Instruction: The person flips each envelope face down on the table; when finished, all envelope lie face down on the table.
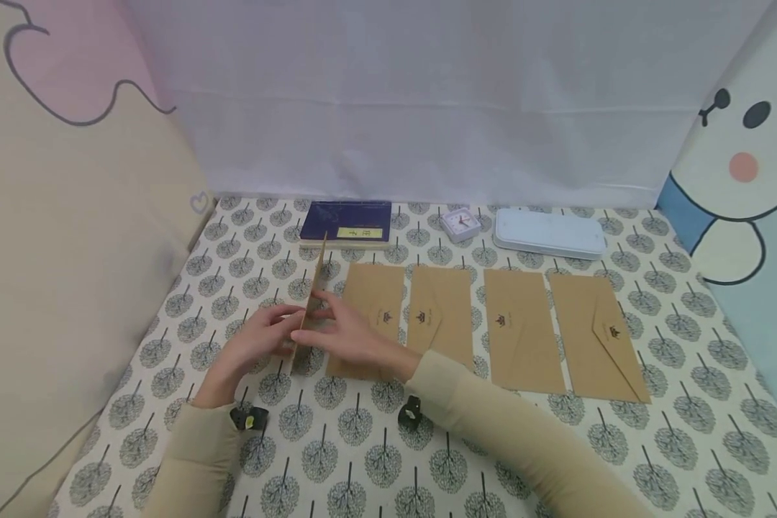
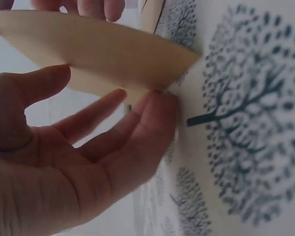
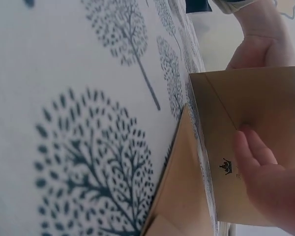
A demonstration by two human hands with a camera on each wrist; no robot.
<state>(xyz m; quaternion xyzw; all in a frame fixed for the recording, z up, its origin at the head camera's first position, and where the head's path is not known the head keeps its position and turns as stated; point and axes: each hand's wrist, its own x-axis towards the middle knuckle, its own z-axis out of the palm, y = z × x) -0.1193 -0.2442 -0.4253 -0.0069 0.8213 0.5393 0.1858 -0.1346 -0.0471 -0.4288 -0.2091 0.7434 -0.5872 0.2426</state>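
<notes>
A brown kraft envelope (image 1: 314, 280) stands on its edge between the two hands, bowed slightly in the left wrist view. My left hand (image 1: 264, 338) holds it from the left, thumb on the plain face (image 2: 113, 46) and fingertips at the lower edge. From the right, my right hand (image 1: 346, 332) grips it, with fingers on the flap side near a small printed crown (image 3: 226, 166). Right beside it lies a flat kraft envelope (image 1: 370, 288), partly covered by the right hand and forearm.
More kraft envelopes (image 1: 450, 291) lie in a row to the right. Behind them are a dark blue book (image 1: 337, 216), a small square clock (image 1: 461, 224) and a white case (image 1: 549, 232). Tree-patterned cloth (image 1: 356, 432) covers the table; fabric walls enclose its back and sides.
</notes>
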